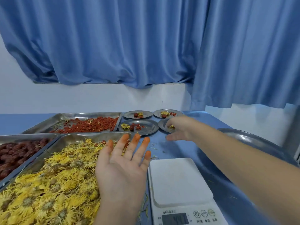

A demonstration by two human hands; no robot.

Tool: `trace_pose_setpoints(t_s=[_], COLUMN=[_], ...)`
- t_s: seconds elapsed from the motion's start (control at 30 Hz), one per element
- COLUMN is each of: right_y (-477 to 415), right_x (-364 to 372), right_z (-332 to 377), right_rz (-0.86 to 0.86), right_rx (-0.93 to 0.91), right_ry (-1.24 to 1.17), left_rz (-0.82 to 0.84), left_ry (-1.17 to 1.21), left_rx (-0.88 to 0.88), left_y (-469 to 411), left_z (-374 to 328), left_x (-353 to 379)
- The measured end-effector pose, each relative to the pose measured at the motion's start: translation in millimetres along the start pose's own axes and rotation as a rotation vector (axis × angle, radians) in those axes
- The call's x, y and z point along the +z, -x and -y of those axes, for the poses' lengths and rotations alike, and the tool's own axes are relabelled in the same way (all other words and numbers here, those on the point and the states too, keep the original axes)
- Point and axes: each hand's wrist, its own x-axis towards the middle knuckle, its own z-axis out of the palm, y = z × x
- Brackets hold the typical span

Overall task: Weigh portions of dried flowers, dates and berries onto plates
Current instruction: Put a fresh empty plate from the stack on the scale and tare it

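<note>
My left hand (123,166) hovers palm up and open over the right edge of the tray of yellow dried flowers (56,176); its fingertips are stained orange and it holds nothing. My right hand (178,127) reaches over the near right small steel plate (163,126), fingers bent down onto a few yellow flowers (172,126), thumb spread apart. Three other small plates (138,126) (138,114) (168,113) each carry flowers, dates and berries. The white scale (178,181) stands bare in front of me; its display is blurred.
A tray of dark red dates (16,153) sits at the left and a tray of red berries (90,124) behind it. A large round steel basin (251,138) lies at the right. Loose petals dot the blue tabletop (162,148). A blue curtain hangs behind.
</note>
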Motion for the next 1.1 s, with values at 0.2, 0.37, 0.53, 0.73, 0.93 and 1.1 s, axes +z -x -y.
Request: trace_pose_setpoints(t_s=[0.2,0.37,0.53,0.73,0.93,1.1], right_y=[79.4,124.8,133.0,135.4,142.6,142.4], right_x=[-40.1,-93.6,-124.4,-136.6,-133.8,-133.6], right_z=[-20.9,-62.6,-103.6,-115.0,-115.8,-112.9], right_rz=[-0.039,-0.272,-0.378,-0.467,-0.400,-0.467], right_rx=[-0.446,-0.866,-0.955,-0.802,-0.639,-0.621], right_ry=[0.164,0.682,0.963,0.878,1.038,1.018], left_rz=[0.055,0.123,0.139,0.146,0.145,0.125], left_ry=[-0.130,-0.314,-0.452,-0.512,-0.533,-0.535], left_rx=[-0.076,-0.114,-0.114,-0.088,-0.066,-0.051], left_y=[2.4,7.4,6.2,4.3,3.1,2.8], left_z=[8.7,18.0,24.4,25.9,26.8,26.6], left_x=[2.5,4.8,3.5,-0.2,-1.4,-2.3])
